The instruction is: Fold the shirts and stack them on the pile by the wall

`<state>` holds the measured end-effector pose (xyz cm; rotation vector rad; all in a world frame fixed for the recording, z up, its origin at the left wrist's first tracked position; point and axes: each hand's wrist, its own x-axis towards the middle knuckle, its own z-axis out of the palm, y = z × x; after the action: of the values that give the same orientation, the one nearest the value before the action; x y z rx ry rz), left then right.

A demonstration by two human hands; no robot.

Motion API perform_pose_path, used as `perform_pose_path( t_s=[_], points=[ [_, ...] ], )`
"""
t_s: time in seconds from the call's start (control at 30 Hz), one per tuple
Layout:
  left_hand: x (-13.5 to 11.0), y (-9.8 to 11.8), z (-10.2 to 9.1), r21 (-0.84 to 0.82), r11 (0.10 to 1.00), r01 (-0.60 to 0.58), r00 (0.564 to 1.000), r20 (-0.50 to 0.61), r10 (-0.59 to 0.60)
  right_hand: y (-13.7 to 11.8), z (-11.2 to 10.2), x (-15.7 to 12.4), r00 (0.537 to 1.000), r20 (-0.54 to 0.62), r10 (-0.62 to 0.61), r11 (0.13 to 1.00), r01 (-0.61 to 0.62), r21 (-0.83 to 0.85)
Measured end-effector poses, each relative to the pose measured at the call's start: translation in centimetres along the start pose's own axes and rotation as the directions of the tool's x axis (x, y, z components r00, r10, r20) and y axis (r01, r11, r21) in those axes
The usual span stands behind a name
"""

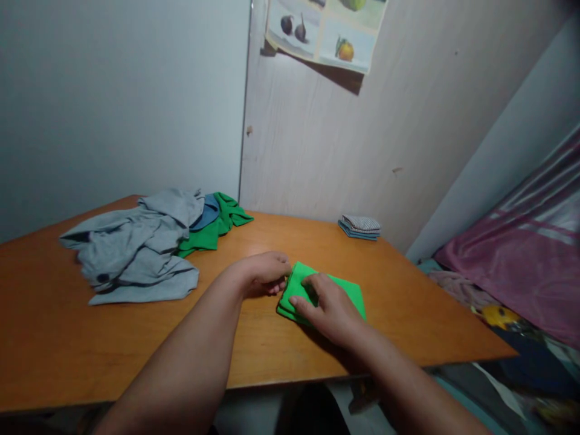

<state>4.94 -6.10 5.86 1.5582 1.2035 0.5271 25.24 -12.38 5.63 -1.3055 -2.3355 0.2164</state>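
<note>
Our two hands are apart, both at the green bundle (295,291), which lies folded flat on the table (254,362) in front of us. Our right hand (333,305) rests on top of it, thumb and fingers spread and clamped on nothing. Our left hand (269,275) is at the bundle's left edge, its fingers curled; we cannot tell whether they pinch the fabric or only sit beside it.

Well to the left of our left hand we have a rumpled grey heap (136,248), with a blue cloth (207,212) and a loose green cloth (199,240) showing at its right side. Beyond our right hand, near the table's far edge, we see a small folded stack (360,226), checked on top and blue below. Above and beyond both hands, a fruit poster (324,36) hangs on the wall (312,151), its lower edge lifted off the surface. Far to the right of our right hand, we see a pink drape (521,235) past the table.
</note>
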Motion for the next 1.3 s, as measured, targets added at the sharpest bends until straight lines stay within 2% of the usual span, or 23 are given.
perform_pose_path(
  t_s=[0.17, 0.27, 0.33, 0.4, 0.5, 0.53, 0.57, 0.63, 0.87, 0.93, 1.0, 1.07, 1.13, 1.17, 1.23, 1.3],
  points=[
    [0.9, -0.9, -1.2, -0.013, 1.0, -0.017, 0.986, -0.164, 0.015, 0.5, -0.1, -1.4, 0.994, 0.042, -0.098, 0.995, 0.097, 0.013],
    [1.0, -1.3, -1.2, -0.009, 1.0, -0.013, 0.984, -0.177, 0.011, 1.1, 0.0, -1.0, 0.997, 0.025, -0.072, 0.995, 0.07, 0.075],
    [1.0, -1.4, -1.1, -0.011, 1.0, -0.017, 0.984, -0.178, 0.015, 1.7, 0.2, -0.6, 1.0, -0.024, -0.005, 0.975, 0.01, 0.223],
    [1.0, -1.6, -1.1, -0.019, 0.999, -0.032, 0.983, -0.184, 0.028, 2.3, 0.2, -0.4, 0.989, -0.051, 0.137, 0.867, -0.095, 0.489],
    [1.3, -1.8, -1.2, -0.035, 0.997, -0.069, 0.98, -0.191, 0.062, 2.7, -0.2, -0.4, 0.932, 0.056, 0.358, 0.51, -0.245, 0.825],
    [1.4, -1.9, -1.1, -0.04, 0.996, -0.085, 0.978, -0.192, 0.076, 2.7, -0.5, -0.5, 0.914, 0.088, 0.396, 0.411, -0.262, 0.873],
    [1.6, -1.9, -1.0, -0.044, 0.994, -0.103, 0.977, -0.192, 0.093, 2.7, -0.7, -0.6, 0.902, 0.1, 0.42, 0.35, -0.263, 0.899],
    [2.0, -2.0, -0.7, -0.047, 0.988, -0.145, 0.972, -0.192, 0.133, 2.8, -1.0, -0.7, 0.892, 0.087, 0.443, 0.303, -0.24, 0.922],
    [3.9, -1.8, 2.1, -0.054, 0.954, -0.296, 0.942, -0.182, 0.282, 2.7, -1.2, -0.5, 0.905, 0.119, 0.409, 0.231, -0.229, 0.946],
    [4.4, -2.0, 2.6, -0.032, 0.951, -0.307, 0.935, -0.196, 0.295, 2.7, -1.3, -0.5, 0.909, 0.122, 0.399, 0.253, -0.237, 0.938],
    [4.8, -2.2, 2.7, -0.007, 0.953, -0.302, 0.931, -0.218, 0.293, 2.8, -1.3, -0.6, 0.916, 0.082, 0.392, 0.356, -0.234, 0.905],
    [5.1, -2.4, 2.6, 0.0, 0.955, -0.296, 0.928, -0.237, 0.287, 2.9, -1.1, -0.7, 0.941, -0.036, 0.337, 0.585, -0.179, 0.791],
    [5.1, -2.5, 2.5, -0.019, 0.955, -0.295, 0.929, -0.238, 0.282, 2.8, -0.8, -1.0, 0.971, -0.145, 0.189, 0.814, -0.073, 0.576],
    [5.0, -2.5, 2.4, -0.036, 0.954, -0.296, 0.932, -0.229, 0.281, 2.7, -0.6, -1.1, 0.98, -0.169, 0.108, 0.882, -0.016, 0.472],
    [4.6, -2.4, 2.3, -0.078, 0.951, -0.301, 0.94, -0.195, 0.281, 2.5, -0.3, -1.3, 0.985, -0.174, 0.01, 0.934, 0.053, 0.354],
    [4.1, -2.1, 2.1, -0.122, 0.943, -0.308, 0.945, -0.158, 0.288, 2.4, 0.0, -1.4, 0.984, -0.178, 0.0, 0.941, 0.06, 0.334]
  ],
)
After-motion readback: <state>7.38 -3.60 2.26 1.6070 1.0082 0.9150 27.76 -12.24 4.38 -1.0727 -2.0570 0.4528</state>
